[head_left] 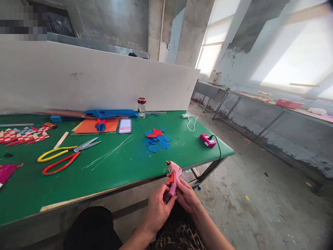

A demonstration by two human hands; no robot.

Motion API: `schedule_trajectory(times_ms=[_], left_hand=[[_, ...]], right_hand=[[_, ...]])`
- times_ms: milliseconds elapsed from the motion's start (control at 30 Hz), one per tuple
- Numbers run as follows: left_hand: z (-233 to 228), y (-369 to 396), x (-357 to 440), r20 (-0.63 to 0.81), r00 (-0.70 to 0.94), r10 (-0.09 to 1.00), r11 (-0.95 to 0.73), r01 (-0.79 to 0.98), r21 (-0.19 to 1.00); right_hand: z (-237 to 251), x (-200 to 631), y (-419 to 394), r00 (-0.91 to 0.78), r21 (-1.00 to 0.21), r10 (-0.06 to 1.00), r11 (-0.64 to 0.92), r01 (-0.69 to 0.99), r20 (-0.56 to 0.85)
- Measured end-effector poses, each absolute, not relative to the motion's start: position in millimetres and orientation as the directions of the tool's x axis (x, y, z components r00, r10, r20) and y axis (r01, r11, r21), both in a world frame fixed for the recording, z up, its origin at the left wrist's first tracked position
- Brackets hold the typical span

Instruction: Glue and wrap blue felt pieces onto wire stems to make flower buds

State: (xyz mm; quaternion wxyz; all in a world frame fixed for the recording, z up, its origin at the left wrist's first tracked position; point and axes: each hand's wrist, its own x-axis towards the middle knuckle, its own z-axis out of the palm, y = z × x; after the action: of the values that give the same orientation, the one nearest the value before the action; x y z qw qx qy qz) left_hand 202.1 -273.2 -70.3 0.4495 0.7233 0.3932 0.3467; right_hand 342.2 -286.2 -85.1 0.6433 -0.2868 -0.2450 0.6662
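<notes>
Both my hands hold a pink glue gun with an orange trigger, just past the table's front edge. Its nozzle points up and away to the left. My left hand has its fingers closed around the lower handle. From the other side, my right hand grips the body, some of its fingers hidden behind it. Beyond the nozzle, a loose pile of blue petal-like pieces lies on the green table, with a few red pieces on top.
Yellow-and-red-handled scissors and thin wires lie left of the pile. A red-lidded glass jar stands near the white board. A corded magenta power strip and white cable sit at right. A red-and-blue flower rests on orange sheets.
</notes>
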Motion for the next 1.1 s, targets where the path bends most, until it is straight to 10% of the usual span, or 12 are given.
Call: schedule_trajectory(times_ms=[1100], left_hand=[[-77, -276, 212, -0.054, 0.539, 0.841, 0.208, -0.229, 0.951]], right_hand=[[-85, 340, -288, -0.07, -0.745, 0.994, -0.106, -0.659, -0.08]])
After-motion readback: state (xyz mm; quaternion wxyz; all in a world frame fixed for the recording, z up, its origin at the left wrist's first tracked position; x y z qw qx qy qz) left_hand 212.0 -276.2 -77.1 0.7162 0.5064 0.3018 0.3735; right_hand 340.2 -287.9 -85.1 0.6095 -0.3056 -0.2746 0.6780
